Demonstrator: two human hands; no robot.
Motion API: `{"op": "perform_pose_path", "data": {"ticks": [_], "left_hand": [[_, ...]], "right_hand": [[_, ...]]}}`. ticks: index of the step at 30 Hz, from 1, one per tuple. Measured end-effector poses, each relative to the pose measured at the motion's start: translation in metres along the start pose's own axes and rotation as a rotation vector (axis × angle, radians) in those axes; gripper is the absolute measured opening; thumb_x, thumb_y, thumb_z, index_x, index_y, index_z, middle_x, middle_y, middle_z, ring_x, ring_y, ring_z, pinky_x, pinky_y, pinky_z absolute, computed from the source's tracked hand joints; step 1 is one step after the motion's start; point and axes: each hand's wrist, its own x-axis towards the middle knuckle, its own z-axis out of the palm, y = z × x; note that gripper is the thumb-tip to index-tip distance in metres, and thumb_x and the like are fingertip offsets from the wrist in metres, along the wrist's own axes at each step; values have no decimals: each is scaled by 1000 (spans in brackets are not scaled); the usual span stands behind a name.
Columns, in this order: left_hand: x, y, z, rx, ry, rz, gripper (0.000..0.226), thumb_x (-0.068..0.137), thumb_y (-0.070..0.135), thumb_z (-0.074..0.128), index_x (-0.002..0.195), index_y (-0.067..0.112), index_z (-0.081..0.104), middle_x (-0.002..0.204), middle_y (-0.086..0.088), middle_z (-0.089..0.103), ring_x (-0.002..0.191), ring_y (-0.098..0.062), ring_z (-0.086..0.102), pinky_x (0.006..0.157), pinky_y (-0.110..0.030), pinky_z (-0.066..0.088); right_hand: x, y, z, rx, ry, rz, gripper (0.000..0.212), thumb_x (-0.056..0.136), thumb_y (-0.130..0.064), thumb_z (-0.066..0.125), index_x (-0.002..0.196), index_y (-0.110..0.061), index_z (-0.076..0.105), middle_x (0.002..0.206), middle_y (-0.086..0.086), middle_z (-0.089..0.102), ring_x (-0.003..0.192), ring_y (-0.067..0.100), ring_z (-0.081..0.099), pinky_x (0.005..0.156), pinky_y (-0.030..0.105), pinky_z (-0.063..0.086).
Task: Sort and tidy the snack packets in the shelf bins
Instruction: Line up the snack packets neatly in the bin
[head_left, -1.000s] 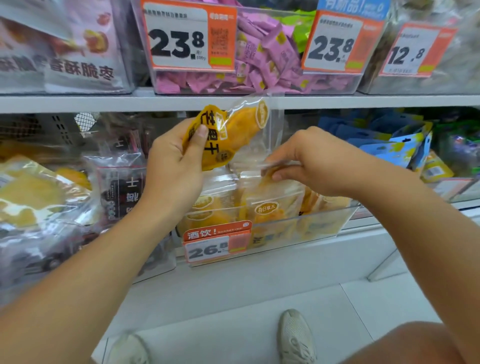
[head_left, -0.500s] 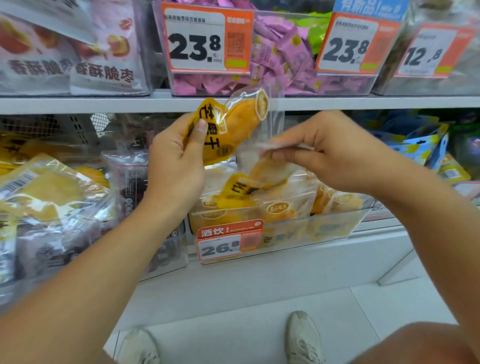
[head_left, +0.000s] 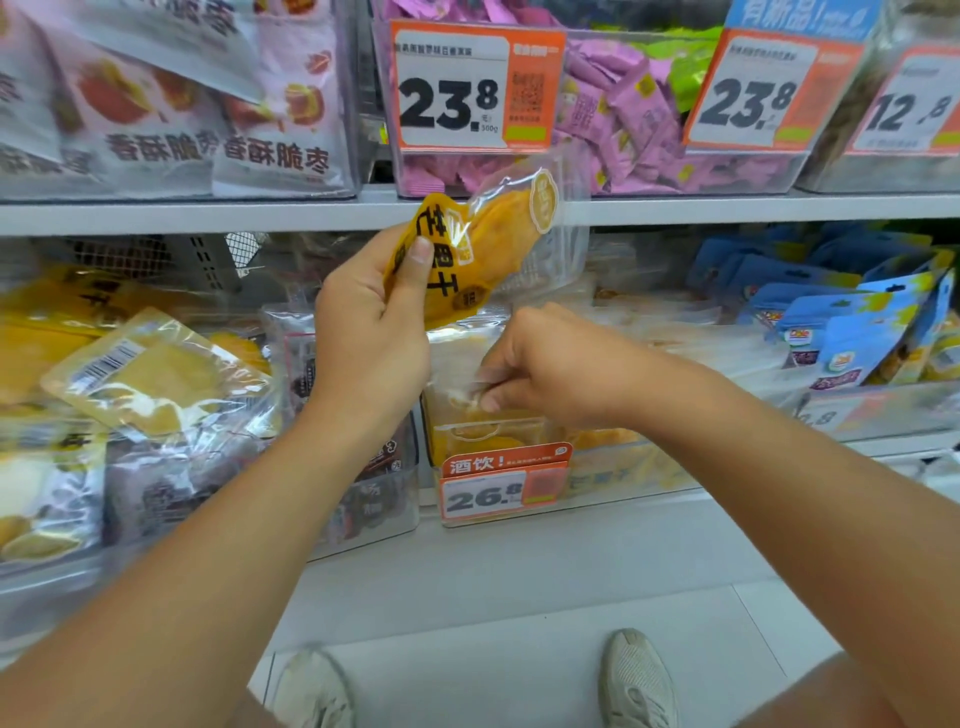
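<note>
My left hand (head_left: 371, 343) grips a clear and yellow packet of dried mango (head_left: 480, 244), held up in front of the shelf edge, thumb pressed on its front. My right hand (head_left: 550, 364) reaches into the clear bin (head_left: 623, 478) below it and pinches the top of another mango packet (head_left: 467, 395) that stands among several alike. An orange 26.8 price tag (head_left: 501, 486) hangs on the bin's front.
Left of the bin stand dark packets (head_left: 363, 478) and a heap of yellow packets (head_left: 150, 379). Blue packets (head_left: 852, 322) fill the bin to the right. Pink sweets (head_left: 618, 119) sit in an upper bin. The shelf edge (head_left: 208, 215) runs across. My shoes (head_left: 636, 675) stand on the white floor.
My right hand has dropped from mid-air down into the bin, taking the packet it pinched down with it. My left hand still holds its packet up. The view shifted slightly.
</note>
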Motion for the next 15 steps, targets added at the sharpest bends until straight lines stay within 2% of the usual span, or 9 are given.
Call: {"op": "perform_pose_path", "data": {"ticks": [2,5,7,10,13,15], "left_hand": [[0,1,0,-6,-4,-7,24,107,22,45,116,24,67,106,5,74,103,-14,70,93,-42,57],[-2,3,-1,-9,-8,-23,26,107,21,44,119,21,67,107,3,74,103,-13,70,93,-39,57],[-3,4,-1,-17,-9,-26,26,107,21,44,117,23,68,106,4,75,103,-13,71,93,-39,57],[-3,6,-1,-25,-7,-9,25,107,23,44,110,30,68,104,4,75,102,-15,71,93,-42,57],[-3,10,2,-70,-7,-17,26,107,22,44,107,32,68,101,9,76,101,-13,71,92,-38,57],[-3,13,5,-143,-16,-56,27,107,21,44,105,34,67,100,14,76,102,-11,71,92,-35,57]], "right_hand": [[3,-4,8,-4,-72,4,10,89,-18,73,90,-12,80,71,-4,71,59,-4,56,57,9,39],[9,-8,15,-81,-183,45,20,94,-18,66,75,-14,74,64,-4,59,62,9,50,66,22,39],[7,-11,6,-39,-219,65,29,97,-24,63,70,-16,69,65,-3,61,63,13,54,66,29,42],[-9,-18,-19,58,-17,26,19,92,-33,69,96,-18,79,86,-6,75,79,5,68,76,28,54],[-34,-14,-37,96,207,51,15,84,-36,78,81,-21,78,70,-8,74,66,-1,67,69,25,55],[-48,6,-44,138,452,194,32,70,-49,84,73,-20,70,66,-3,71,61,5,66,62,29,56]]}}
